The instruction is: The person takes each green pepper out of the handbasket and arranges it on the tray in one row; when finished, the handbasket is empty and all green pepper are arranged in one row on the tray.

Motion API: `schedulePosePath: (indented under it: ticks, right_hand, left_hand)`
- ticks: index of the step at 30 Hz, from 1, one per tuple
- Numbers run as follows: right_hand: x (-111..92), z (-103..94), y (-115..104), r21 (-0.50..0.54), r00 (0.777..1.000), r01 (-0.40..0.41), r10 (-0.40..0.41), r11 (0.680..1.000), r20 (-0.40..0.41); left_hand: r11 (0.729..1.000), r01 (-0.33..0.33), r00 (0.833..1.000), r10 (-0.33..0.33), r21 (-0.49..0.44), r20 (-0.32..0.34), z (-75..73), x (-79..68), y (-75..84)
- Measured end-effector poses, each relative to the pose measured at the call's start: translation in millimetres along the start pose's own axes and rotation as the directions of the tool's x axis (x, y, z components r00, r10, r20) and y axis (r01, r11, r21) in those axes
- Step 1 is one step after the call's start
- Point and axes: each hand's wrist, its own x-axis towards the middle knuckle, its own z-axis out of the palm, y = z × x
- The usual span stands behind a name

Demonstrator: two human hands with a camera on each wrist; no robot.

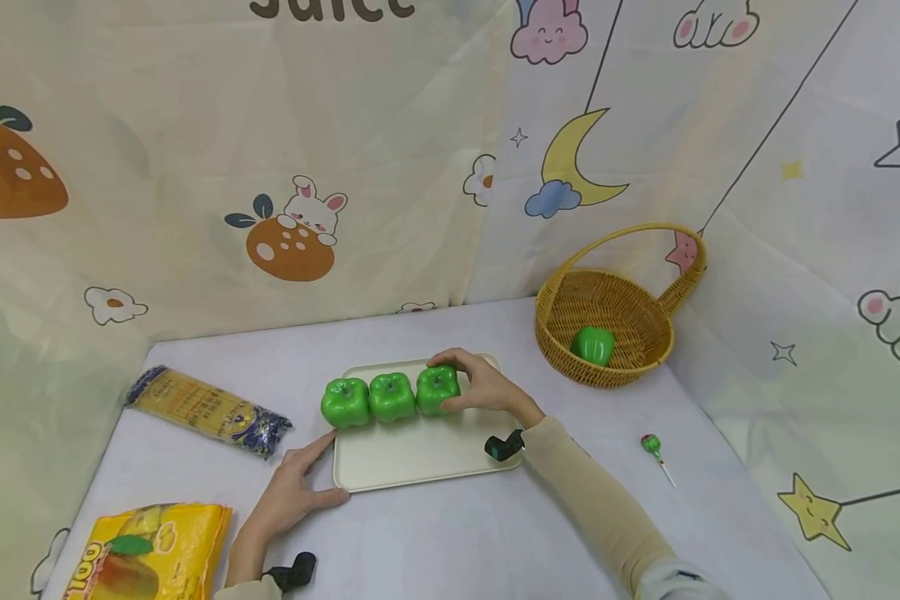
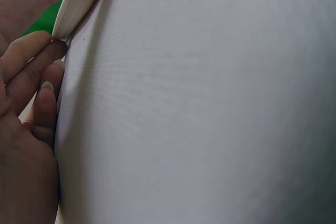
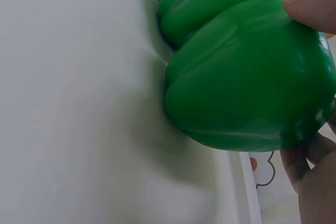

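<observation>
Three green bell peppers stand in a row along the far side of a cream tray (image 1: 412, 454). My right hand (image 1: 487, 385) grips the rightmost bell pepper (image 3: 252, 77), its thumb on the near side and its fingers on the far side. That pepper sits beside the middle bell pepper (image 1: 392, 396); the left bell pepper (image 1: 345, 402) is at the tray's left edge. My left hand (image 1: 292, 492) rests at the tray's left end, thumb and fingers spread. In the left wrist view, its fingers (image 2: 31, 59) touch the tray's rim (image 2: 73, 9).
A wicker basket (image 1: 547, 337) at the back right holds another green bell pepper (image 1: 592, 345). A lollipop (image 1: 651, 445) lies at the right. On the left are a pack of noodles (image 1: 206, 408) and a yellow snack bag (image 1: 153, 554). Printed cloth walls enclose the table.
</observation>
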Motion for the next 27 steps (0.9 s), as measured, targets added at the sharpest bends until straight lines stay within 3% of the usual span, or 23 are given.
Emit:
schedulePosePath:
  ticks: [27]
  right_hand:
    - [-0.3,-0.1,-2.9,-0.029,1.000,-0.016,0.015,0.999,-0.008]
  left_hand:
    - [1.000,-0.007,1.000,0.007,-0.008,0.011,-2.9,-2.5,2.6]
